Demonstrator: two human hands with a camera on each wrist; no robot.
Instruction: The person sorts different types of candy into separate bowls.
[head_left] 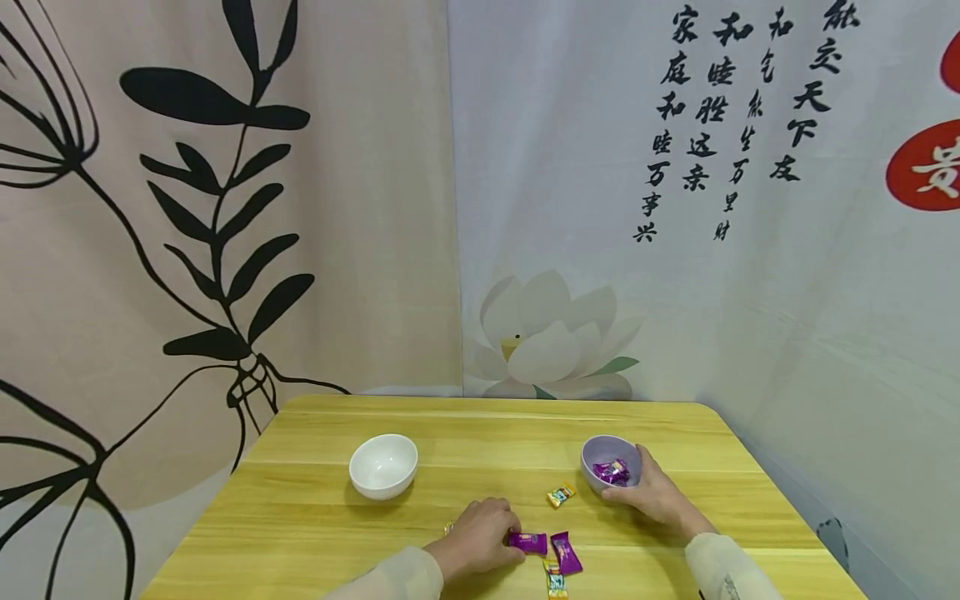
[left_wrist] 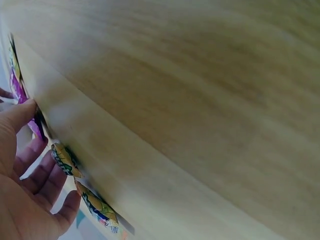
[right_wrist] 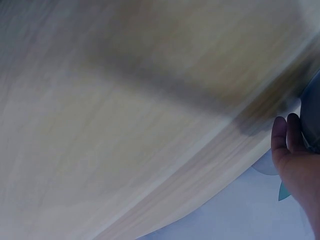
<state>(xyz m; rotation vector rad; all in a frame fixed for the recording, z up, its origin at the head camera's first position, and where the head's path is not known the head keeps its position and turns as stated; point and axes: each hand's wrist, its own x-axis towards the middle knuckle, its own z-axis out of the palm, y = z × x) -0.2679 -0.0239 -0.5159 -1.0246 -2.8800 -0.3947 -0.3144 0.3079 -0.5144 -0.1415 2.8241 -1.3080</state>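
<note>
My left hand (head_left: 480,535) is low over the table, thumb and finger pinching one end of a purple-wrapped candy (head_left: 531,543). In the left wrist view that candy (left_wrist: 36,127) lies between the thumb and forefinger, and two yellow-wrapped candies (left_wrist: 97,205) lie beside the other fingers. At the right, my right hand (head_left: 656,497) holds a small lavender bowl (head_left: 589,454) by its side, thumb at the near side. Inside the bowl are shiny purple candies (head_left: 612,472). In the right wrist view only a dark part of the bowl (right_wrist: 312,112) shows at the edge.
A white bowl (head_left: 383,467) stands at the left on the wooden table (head_left: 300,517). Another purple candy (head_left: 566,553) lies right of the pinched one, a yellow candy (head_left: 555,581) below, and another yellow candy (head_left: 560,495) near the lavender bowl. Printed cloth hangs behind.
</note>
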